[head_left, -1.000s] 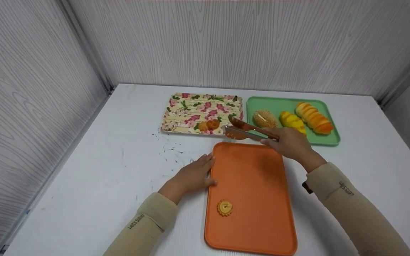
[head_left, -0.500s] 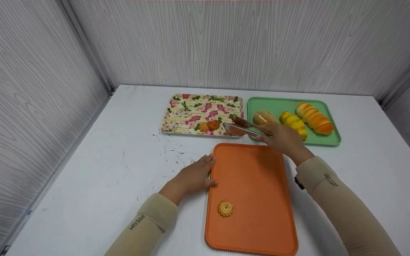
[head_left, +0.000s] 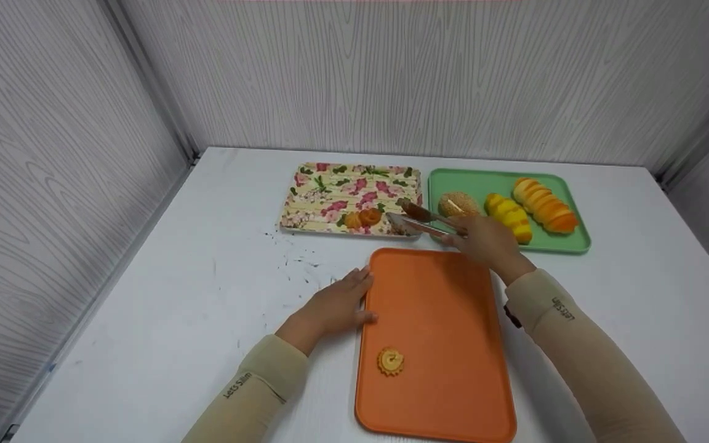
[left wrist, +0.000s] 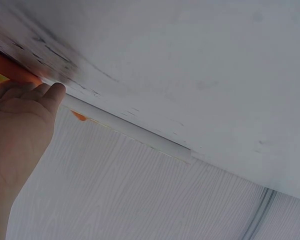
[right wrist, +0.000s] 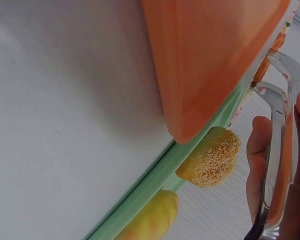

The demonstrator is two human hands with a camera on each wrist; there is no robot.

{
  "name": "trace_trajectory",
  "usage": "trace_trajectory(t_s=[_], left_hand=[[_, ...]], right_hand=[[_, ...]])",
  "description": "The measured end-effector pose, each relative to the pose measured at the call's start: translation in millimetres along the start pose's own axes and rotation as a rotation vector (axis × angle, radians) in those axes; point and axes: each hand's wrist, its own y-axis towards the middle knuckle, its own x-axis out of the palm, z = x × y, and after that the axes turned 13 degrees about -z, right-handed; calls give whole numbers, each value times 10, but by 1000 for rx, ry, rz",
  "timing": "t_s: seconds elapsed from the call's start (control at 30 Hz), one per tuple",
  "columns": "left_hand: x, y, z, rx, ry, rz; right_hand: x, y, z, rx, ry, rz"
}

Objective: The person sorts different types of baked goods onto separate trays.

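My right hand (head_left: 488,245) grips a pair of metal tongs (head_left: 437,231), its fingers and thumb around the arms in the right wrist view. The tongs' ends are spread apart over the right front corner of the floral tray (head_left: 324,184). Just left of them lie two small golden-brown pastries (head_left: 369,216), close together. My left hand (head_left: 335,306) rests along the left rim of the orange tray (head_left: 440,369), fingers extended and thumb over the edge. A small scalloped tart (head_left: 390,361) sits on that tray's left side.
A green tray (head_left: 471,177) at the back right bears a seeded bun (right wrist: 212,157), a yellow bread (head_left: 507,216) and a striped long loaf (head_left: 545,205). White wood-grain panels (head_left: 354,74) enclose the white table (head_left: 194,307) behind and on both sides.
My right hand and forearm have shifted a little left, and the tongs have moved slightly over the floral tray's corner. The left hand stays on the orange tray's rim.
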Motion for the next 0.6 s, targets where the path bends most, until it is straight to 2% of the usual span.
trace_trajectory(t_s=[0.23,0.6], left_hand=[[-6,2,-4,-5,-8,-2],[-10,5,10,-12,-8,-5]], right_hand=[[13,18,4,-3,-8,13],[4,21,2,16,-23,-19]])
